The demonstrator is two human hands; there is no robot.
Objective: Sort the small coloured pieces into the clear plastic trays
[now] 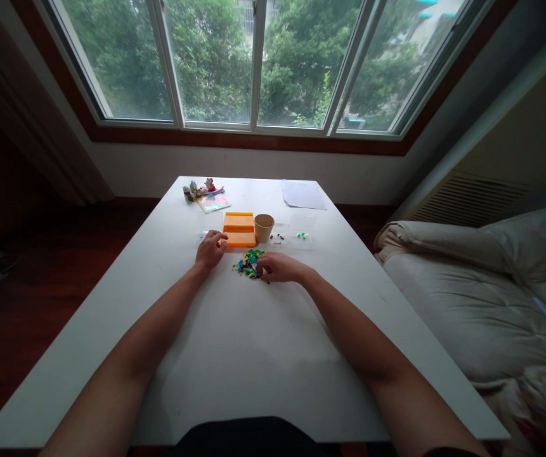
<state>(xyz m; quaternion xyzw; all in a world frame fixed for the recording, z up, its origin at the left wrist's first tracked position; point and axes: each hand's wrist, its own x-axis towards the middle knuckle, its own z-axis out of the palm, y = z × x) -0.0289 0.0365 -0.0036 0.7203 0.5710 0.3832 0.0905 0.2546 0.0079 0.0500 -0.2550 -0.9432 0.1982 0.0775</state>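
Note:
A loose pile of small building bricks [250,259], mostly green, blue and yellow, lies on the white table. My right hand [279,267] reaches into the right side of this pile, with fingers bent down and pinched together; whatever is between the fingertips is hidden. My left hand [212,251] rests at the left edge of an orange two-part tray [239,230]. Its fingers are loosely curved, with a gap between thumb and forefinger, and I see nothing held. A few blue bits show in a clear tray beside that hand.
A brown paper cup [264,227] stands against the orange tray's right side. Clear trays to its right hold dark bits and green pieces [302,235]. Farther back are assembled brick figures [201,190], a colourful packet [214,202] and paper sheets [304,194]. A sofa [472,298] borders the right.

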